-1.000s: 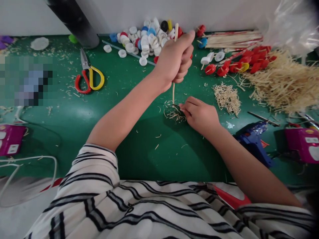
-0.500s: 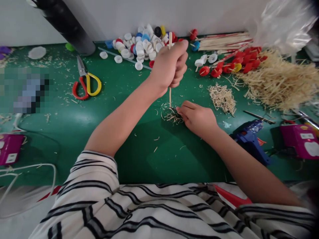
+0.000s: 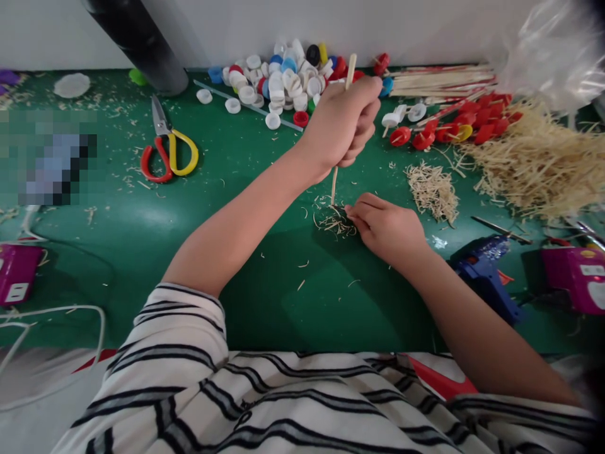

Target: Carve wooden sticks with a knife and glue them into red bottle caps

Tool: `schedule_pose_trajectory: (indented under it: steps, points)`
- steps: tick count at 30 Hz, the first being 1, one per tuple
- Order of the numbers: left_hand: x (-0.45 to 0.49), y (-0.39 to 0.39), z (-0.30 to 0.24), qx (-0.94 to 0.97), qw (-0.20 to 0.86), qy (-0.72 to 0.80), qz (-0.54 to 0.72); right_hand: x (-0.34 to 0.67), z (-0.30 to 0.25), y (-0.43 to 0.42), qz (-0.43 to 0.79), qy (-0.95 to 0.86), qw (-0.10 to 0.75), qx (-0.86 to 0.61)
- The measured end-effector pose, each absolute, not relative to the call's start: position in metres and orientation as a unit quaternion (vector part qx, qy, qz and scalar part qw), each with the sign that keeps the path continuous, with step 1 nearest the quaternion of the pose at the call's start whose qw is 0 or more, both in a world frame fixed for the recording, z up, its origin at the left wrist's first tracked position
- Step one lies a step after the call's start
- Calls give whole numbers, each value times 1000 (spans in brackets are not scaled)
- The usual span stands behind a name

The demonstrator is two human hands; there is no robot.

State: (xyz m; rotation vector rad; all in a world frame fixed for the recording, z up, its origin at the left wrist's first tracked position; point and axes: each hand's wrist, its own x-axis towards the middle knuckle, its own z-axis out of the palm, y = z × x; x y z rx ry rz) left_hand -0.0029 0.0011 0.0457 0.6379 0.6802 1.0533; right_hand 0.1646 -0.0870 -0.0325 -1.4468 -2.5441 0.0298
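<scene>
My left hand is closed in a fist around a thin wooden stick. The stick leans, its top to the right, and its lower end comes down close to the table. By that lower end my right hand pinches a small dark, thin piece that looks like a blade; the fingers hide most of it. Curled wood shavings lie under the stick's tip and beside my right fingertips.
Scissors lie at left near a black bottle. Plastic caps are heaped at the back. To the right are red caps on sticks, wood shavings, a blue glue gun and a purple box.
The stick, upright before, now tilts with its top to the right. My left hand has turned slightly with it. The whole view has shifted a little; both hands keep their hold.
</scene>
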Motion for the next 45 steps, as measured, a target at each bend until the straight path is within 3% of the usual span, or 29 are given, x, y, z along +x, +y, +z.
schedule_pose_trajectory:
  steps: [9,13,32,45]
  points:
    - [-6,3,44,320,770,307,459,179,-35,-90,7,-855,164,-492]
    - [-10,3,48,440,732,304,422,173,-35,-87,-8,-852,181,-490]
    - [-8,19,43,409,718,351,440,151,-40,-78,-13,-874,116,-471]
    - [-16,21,39,397,729,327,452,163,-36,-81,-9,-866,122,-485]
